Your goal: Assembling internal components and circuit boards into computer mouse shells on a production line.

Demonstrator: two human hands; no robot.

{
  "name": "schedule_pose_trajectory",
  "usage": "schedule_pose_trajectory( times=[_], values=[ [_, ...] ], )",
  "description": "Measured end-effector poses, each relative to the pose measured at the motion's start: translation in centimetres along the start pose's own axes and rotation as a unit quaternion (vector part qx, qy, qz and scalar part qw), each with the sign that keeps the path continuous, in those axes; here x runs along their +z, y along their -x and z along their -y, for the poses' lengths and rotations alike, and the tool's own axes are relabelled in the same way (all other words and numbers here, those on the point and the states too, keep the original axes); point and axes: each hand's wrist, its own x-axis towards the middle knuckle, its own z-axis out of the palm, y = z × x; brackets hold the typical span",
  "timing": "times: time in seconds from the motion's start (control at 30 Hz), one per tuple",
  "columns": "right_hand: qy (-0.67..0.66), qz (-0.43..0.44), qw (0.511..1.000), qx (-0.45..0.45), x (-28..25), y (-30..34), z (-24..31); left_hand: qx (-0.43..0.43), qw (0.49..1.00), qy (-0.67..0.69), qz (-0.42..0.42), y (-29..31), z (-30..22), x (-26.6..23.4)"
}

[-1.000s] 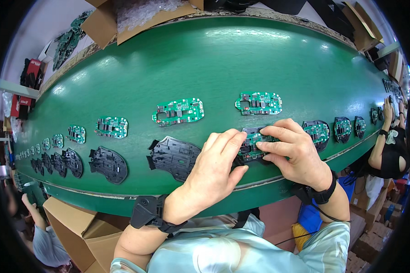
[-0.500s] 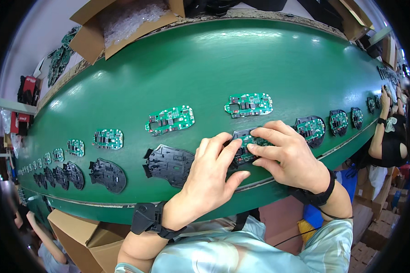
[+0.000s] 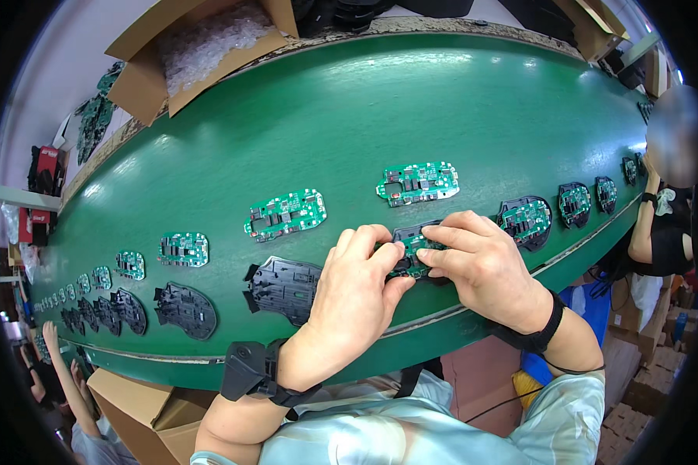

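My left hand and my right hand meet over a green circuit board seated in a black plastic shell. The left fingers are bent and closed on the board's left end, and the left thumb points in along its near side. My right fingertips press on the board's top and right part; they hide much of it. Just left of my left hand lies a bare black shell. Beyond my hands sits a loose circuit board, touched by neither hand.
Another loose board lies at the left, with several boards and black shells trailing farther left. Shells with boards in them line the right. A cardboard box of clear plastic pieces stands beyond the green table. Other people work at both ends.
Both hands stay on the same board and shell, with only small finger shifts. At the far right, a person's head has come into view; at the far left, a person's arm is raised higher.
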Motion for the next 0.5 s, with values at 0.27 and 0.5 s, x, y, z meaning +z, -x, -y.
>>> schedule_pose_trajectory(
  times=[0.27, 0.5],
  values=[
    [-0.027, -0.016, 1.0, -0.001, 0.5, 0.1, -0.4, -0.011, 1.0, -0.017, 0.018, -0.9, -0.2, -0.7],
    [0.007, -0.026, 0.999, 0.023, 0.9, 0.7, 0.1, 0.001, 0.998, -0.026, 0.062, -1.0, -0.1, -0.8]
  ],
)
